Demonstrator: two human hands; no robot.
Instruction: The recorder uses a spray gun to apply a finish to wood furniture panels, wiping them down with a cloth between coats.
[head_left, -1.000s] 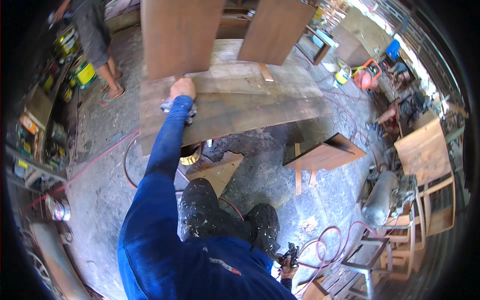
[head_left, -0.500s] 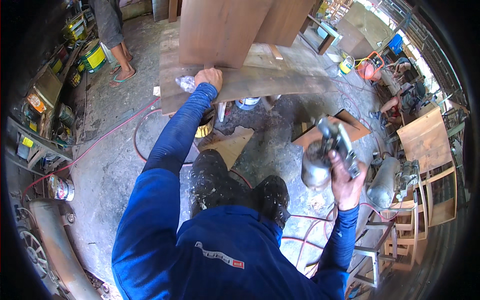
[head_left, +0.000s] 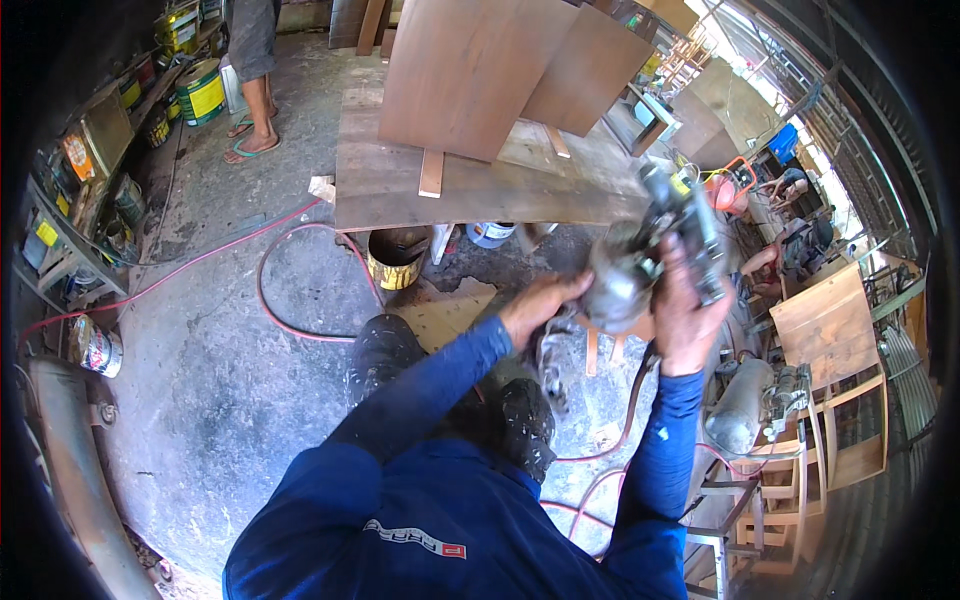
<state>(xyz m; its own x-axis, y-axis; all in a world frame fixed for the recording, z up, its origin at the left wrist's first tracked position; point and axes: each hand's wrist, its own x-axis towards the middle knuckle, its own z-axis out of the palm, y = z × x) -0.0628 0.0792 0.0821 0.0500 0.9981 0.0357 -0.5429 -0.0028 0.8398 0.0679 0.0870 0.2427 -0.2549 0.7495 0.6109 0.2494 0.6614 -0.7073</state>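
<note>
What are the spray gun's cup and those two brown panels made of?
The spray gun's cup seems bare metal: silvery-grey and shiny, though blurred. The two brown panels look like stained wood: faint grain shows under a fairly dull finish, but whether solid or veneered, I can't tell.

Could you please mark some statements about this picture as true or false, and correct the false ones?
1. The right hand holds a spray gun with a metal cup. True.
2. A yellow can stands on the floor by the near edge of a wide board. True.
3. The left hand rests flat on the wide board. False: it is up close to the metal cup, with a crumpled grey piece hanging from it.
4. The hose looping on the floor beside the legs is green. False: it is reddish.
5. The person standing at upper left wears flip-flops. True.
</note>
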